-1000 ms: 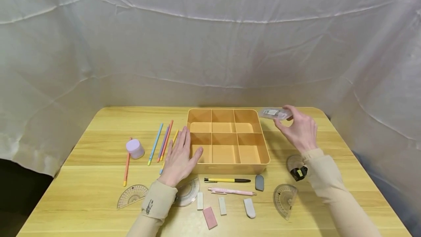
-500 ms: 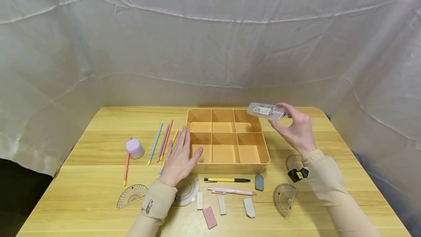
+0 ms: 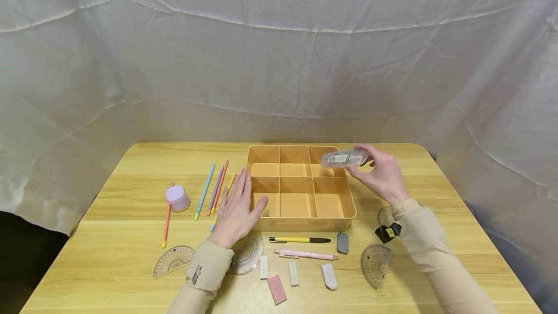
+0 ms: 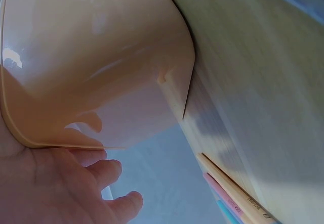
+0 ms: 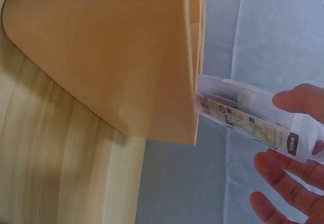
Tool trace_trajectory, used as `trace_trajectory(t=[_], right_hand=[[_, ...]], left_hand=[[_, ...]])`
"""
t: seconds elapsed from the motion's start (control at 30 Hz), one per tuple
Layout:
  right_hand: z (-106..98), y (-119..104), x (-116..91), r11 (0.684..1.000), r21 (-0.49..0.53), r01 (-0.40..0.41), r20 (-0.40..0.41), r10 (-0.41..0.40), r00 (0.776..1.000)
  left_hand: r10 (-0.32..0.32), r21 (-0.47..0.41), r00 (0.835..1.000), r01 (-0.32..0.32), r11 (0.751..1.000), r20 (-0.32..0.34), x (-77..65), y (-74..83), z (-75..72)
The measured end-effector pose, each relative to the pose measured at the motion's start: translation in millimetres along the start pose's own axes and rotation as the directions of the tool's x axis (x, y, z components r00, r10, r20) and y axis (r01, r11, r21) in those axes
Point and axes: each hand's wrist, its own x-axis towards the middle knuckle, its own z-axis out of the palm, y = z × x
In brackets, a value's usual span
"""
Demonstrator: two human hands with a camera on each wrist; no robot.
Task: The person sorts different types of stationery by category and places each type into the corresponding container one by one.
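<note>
A peach organizer box (image 3: 296,224) with several compartments stands mid-table. Flat against its left side, my left hand (image 3: 237,210) rests with fingers extended; the left wrist view shows the fingers (image 4: 109,171) along the box's rim. My right hand (image 3: 383,173) pinches one end of a clear plastic case (image 3: 344,159) with a printed label. It hangs tilted over the back right compartment. From the right wrist camera, the case (image 5: 248,115) appears at the box's rim, held between thumb and fingers. What is inside it is too unclear to tell.
Pencils (image 3: 205,192) and a lilac round container (image 3: 178,198) lie left. In front are a yellow pen (image 3: 301,240), a pink pen (image 3: 305,255), several erasers (image 3: 277,289) and protractors (image 3: 377,265). A black item (image 3: 387,232) sits near the right sleeve. A grey curtain (image 3: 279,62) hangs behind.
My right hand has carried the clear case leftward from beside the box to over its back right compartment, rising and then lowering slightly. The left hand has stayed in place.
</note>
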Motion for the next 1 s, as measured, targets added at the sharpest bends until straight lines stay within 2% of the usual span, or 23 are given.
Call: trace_trajectory(t=[0.4,0.6,1.0], right_hand=[[18.5,2.1,4.4,0.996,-0.048,-0.081,0.131,0.087,0.988],[25.2,3.8,4.8,0.992,-0.071,-0.102,0.137,0.111,0.984],[34.9,5.7,0.0,0.992,-0.097,-0.077,0.142,0.09,0.986]], left_hand=[[-0.009,-0.013,1.0,0.009,1.0,0.012,2.1,0.7,0.4],[-0.007,-0.018,1.0,0.007,1.0,0.001,3.0,1.7,1.4],[0.003,-0.026,1.0,-0.003,1.0,-0.014,3.3,2.4,2.7]])
